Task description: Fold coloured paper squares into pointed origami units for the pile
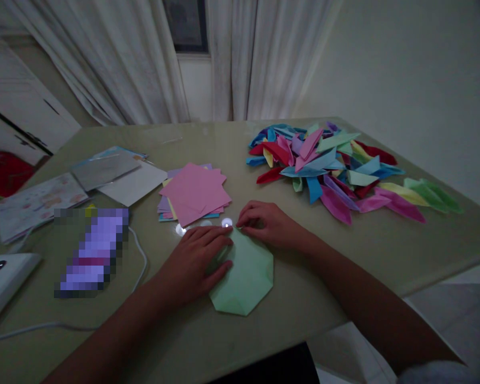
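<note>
Head view | Steadying, apparently, green paper on tabletop: left hand flat, thumb spread | Pinching far tip, likely for control: right hand

From the paper sheet on the table, I have the left fingers over its edge at ten o'clock, the right fingers at twelve. The paper stack lies at eleven, the paper heap at one, packets at ten, the pixelated object at nine; curtains hang behind the table.
</note>
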Motion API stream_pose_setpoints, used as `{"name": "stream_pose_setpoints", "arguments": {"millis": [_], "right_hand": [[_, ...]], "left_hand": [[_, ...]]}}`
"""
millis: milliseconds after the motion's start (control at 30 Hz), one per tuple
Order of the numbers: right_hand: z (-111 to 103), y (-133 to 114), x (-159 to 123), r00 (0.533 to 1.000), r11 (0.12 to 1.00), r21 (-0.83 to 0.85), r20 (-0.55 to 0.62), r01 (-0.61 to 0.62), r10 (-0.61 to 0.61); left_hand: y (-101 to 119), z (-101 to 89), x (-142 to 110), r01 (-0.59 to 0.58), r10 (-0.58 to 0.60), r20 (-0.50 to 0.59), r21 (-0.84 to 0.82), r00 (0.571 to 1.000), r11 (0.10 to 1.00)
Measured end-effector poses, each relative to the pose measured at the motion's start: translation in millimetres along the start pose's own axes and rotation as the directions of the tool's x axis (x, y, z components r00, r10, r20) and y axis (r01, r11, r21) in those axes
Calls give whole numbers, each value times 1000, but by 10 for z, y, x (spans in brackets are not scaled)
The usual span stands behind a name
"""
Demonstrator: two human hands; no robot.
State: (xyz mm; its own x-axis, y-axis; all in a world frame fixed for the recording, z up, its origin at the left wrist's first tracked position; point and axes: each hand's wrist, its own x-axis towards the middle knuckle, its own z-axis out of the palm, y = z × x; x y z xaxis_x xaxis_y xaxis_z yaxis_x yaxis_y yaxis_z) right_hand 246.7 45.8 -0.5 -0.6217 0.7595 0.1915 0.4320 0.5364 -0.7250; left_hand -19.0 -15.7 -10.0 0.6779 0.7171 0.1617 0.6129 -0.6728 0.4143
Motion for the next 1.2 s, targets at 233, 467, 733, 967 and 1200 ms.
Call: {"name": "stream_pose_setpoints", "arguments": {"millis": [233,467,733,967,1200], "right_hand": [[-55,35,-26,982,986,-77,130,148,-138],[-65,5,-31,963,967,-135,191,215,-188],[-99,-13,-25,950,954,-180,246,241,-193],[-97,-19,-31,955,965,-147,237,219,-180],[-140,-38,-31,970,978,-132,207,161,-131]], "left_hand": [[-11,-1,-13,-12,13,-23,73,1000,997],[-34,39,-26,-54,56,-20,100,998,994],[-39,15,-10,-56,56,0,78,998,995],[-50,24,-13,-85,86,-6,78,996,993],[-38,0,15,-74,73,4,47,997,996]]}}
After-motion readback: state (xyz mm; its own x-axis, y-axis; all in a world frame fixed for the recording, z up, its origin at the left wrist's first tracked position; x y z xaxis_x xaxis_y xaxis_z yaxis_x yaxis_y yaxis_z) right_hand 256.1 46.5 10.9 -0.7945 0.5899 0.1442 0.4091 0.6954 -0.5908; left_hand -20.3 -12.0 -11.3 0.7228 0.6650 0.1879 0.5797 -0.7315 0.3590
